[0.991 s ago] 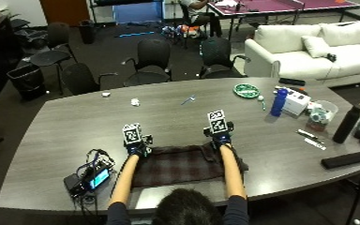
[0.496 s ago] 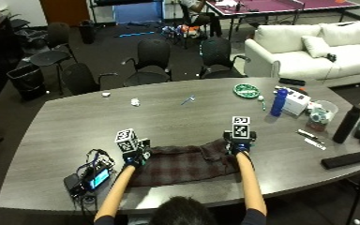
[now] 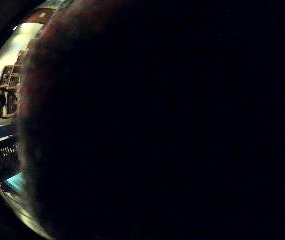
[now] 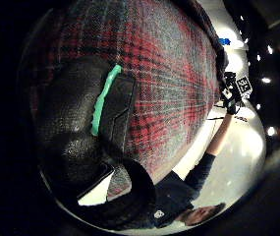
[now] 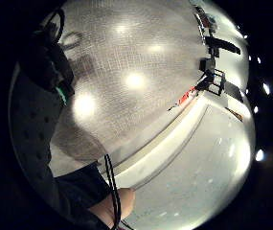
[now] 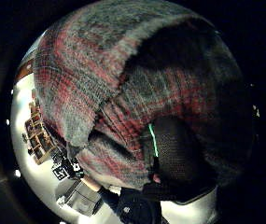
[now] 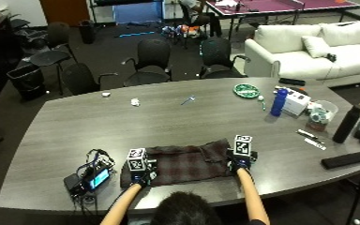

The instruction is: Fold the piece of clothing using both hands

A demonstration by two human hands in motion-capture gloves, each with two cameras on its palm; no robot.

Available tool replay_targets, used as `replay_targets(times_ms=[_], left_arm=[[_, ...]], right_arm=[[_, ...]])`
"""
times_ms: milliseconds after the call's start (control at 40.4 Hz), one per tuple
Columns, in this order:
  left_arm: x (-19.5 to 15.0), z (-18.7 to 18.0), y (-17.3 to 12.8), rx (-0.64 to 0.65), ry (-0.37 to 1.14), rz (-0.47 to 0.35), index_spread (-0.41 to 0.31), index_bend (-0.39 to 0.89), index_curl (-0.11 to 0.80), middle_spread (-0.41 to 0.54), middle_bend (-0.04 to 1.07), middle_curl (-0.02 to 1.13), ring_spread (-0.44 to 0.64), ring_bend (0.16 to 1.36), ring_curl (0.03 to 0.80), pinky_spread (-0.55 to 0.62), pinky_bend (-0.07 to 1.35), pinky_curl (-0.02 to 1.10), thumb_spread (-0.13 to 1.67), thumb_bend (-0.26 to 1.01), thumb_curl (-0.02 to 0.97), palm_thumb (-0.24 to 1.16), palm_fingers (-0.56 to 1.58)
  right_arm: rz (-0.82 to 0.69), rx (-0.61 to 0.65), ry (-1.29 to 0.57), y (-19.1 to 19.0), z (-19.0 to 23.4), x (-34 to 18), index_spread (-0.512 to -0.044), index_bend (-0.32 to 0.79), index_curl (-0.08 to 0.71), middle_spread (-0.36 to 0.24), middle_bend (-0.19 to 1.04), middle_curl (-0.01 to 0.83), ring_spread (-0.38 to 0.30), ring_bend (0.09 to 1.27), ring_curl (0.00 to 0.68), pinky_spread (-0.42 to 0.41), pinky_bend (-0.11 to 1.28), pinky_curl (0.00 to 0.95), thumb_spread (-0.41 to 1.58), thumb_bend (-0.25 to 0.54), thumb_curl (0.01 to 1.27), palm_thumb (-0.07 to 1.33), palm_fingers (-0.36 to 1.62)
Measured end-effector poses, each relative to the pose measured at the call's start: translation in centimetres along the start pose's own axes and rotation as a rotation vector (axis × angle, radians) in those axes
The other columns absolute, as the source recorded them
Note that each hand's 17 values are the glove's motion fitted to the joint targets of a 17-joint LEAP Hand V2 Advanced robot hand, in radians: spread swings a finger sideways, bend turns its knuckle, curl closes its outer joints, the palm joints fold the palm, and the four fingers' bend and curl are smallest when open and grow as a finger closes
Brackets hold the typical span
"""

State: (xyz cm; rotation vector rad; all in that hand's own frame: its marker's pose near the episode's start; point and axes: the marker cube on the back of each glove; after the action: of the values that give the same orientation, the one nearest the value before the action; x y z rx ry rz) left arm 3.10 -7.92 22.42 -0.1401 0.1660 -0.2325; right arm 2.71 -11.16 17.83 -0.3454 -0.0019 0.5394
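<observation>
A dark red plaid garment [image 7: 180,163] lies spread near the front edge of the grey table [image 7: 168,117]. My left hand [image 7: 141,174] holds its left end. The left thumb side palm view shows the thumb [image 4: 98,123] pressed on the plaid cloth [image 4: 169,73], and cloth covers the little finger side view. At the right end my right hand [image 7: 240,159] grips the garment, where a raised fold [image 7: 214,149] stands. My right thumb [image 6: 172,156] is wrapped in bunched plaid cloth [image 6: 90,93]. The right little finger side view shows bare tabletop [image 5: 136,81].
A black device with cables [image 7: 89,178] lies just left of the garment. At the right of the table are a blue bottle [image 7: 280,102], a white box [image 7: 297,99], a green plate [image 7: 247,90], pens [image 7: 311,138], a black bottle [image 7: 345,124] and a black case [image 7: 345,160].
Both hands moved apart along the garment, then drew back toward the person at its two ends. The cloth now lies wider, with a fold raised near the right hand.
</observation>
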Motion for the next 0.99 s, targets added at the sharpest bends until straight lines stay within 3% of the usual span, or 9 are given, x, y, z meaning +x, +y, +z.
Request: replay_targets(times_ms=[173,223,248,297,347,520,719,892,991], left_arm=[[0.1,0.2,0.1,-0.044,-0.025,0.004,-0.074,0.2,0.46,0.178,0.14,0.3,0.41,0.43,0.332,0.44,0.25,0.26,1.32,-0.02,0.29,0.14,0.16],[0.1,0.3,0.1,-0.059,-0.042,-0.003,-0.074,0.21,0.461,0.181,0.14,0.29,0.41,0.43,0.327,0.44,0.25,0.26,1.32,-0.02,0.286,0.13,0.15],[0.1,0.3,0.1,-0.061,-0.046,-0.003,-0.074,0.2,0.458,0.183,0.14,0.29,0.42,0.44,0.328,0.44,0.25,0.26,1.32,-0.02,0.284,0.13,0.14],[0.2,0.2,0.0,-0.054,-0.04,0.005,-0.073,0.19,0.456,0.185,0.15,0.29,0.43,0.44,0.326,0.44,0.25,0.27,1.32,-0.02,0.278,0.12,0.13],[0.5,0.2,-0.1,-0.043,-0.023,0.016,-0.07,0.19,0.455,0.187,0.15,0.29,0.43,0.44,0.325,0.44,0.25,0.27,1.32,-0.02,0.274,0.12,0.13],[1.5,-0.2,0.5,-0.086,0.019,0.056,-0.053,0.21,0.458,0.202,0.16,0.28,0.45,0.43,0.312,0.45,0.23,0.28,1.34,0.0,0.268,0.14,0.15],[2.5,-1.4,1.5,-0.156,0.107,0.204,-0.053,0.25,0.463,0.184,0.17,0.28,0.44,0.43,0.301,0.42,0.21,0.28,1.36,0.03,0.281,0.23,0.25],[2.5,-2.3,1.9,-0.196,0.105,0.231,-0.06,0.25,0.463,0.128,0.19,0.3,0.38,0.4,0.293,0.35,0.19,0.29,1.38,0.03,0.284,0.27,0.35],[2.2,-3.1,1.5,-0.168,0.105,0.221,-0.062,0.24,0.463,0.113,0.18,0.31,0.36,0.4,0.293,0.33,0.18,0.29,1.38,0.03,0.284,0.28,0.37]], right_arm=[[0.05,-0.013,-0.104,-1.0,0.7,0.5,-0.167,-0.08,0.071,-0.065,0.21,0.424,-0.151,0.68,0.441,-0.246,0.86,0.421,1.21,0.002,0.38,0.55,0.93],[0.084,-0.069,-0.138,-1.3,1.0,1.2,-0.163,-0.19,0.012,-0.041,0.11,0.398,-0.166,0.79,0.479,-0.265,0.99,0.46,1.2,0.0,0.39,0.57,0.77],[0.096,-0.077,-0.153,-1.6,1.1,1.5,-0.161,-0.17,0.005,-0.017,0.03,0.371,-0.171,0.82,0.492,-0.272,1.06,0.478,1.19,-0.003,0.39,0.58,0.68],[0.119,-0.04,-0.175,-2.3,0.9,2.0,-0.157,-0.12,-0.008,0.001,0.06,0.356,-0.175,0.86,0.506,-0.282,1.11,0.487,1.18,-0.008,0.39,0.59,0.63],[0.138,0.002,-0.19,-2.8,0.7,2.2,-0.161,0.03,0.022,-0.042,0.22,0.386,-0.185,0.83,0.496,-0.279,1.02,0.456,1.16,0.003,0.39,0.63,0.77],[0.09,0.067,-0.177,-3.0,-0.1,2.2,-0.19,0.12,0.076,-0.134,0.39,0.455,-0.218,0.77,0.459,-0.282,0.88,0.407,1.09,0.041,0.42,0.79,1.09],[0.164,0.096,-0.008,-1.8,-3.3,5.9,-0.245,0.18,0.186,-0.195,0.4,0.481,-0.237,0.72,0.47,-0.303,0.8,0.406,1.0,0.039,0.44,0.91,1.24],[0.273,0.187,0.013,-2.4,-8.8,8.2,-0.267,0.18,0.247,-0.212,0.39,0.49,-0.245,0.7,0.468,-0.311,0.76,0.405,0.94,0.006,0.44,0.96,1.27],[0.214,0.332,0.018,1.8,-14.8,5.7,-0.272,0.18,0.274,-0.215,0.39,0.492,-0.247,0.69,0.466,-0.314,0.74,0.406,0.91,-0.019,0.45,0.96,1.27]])
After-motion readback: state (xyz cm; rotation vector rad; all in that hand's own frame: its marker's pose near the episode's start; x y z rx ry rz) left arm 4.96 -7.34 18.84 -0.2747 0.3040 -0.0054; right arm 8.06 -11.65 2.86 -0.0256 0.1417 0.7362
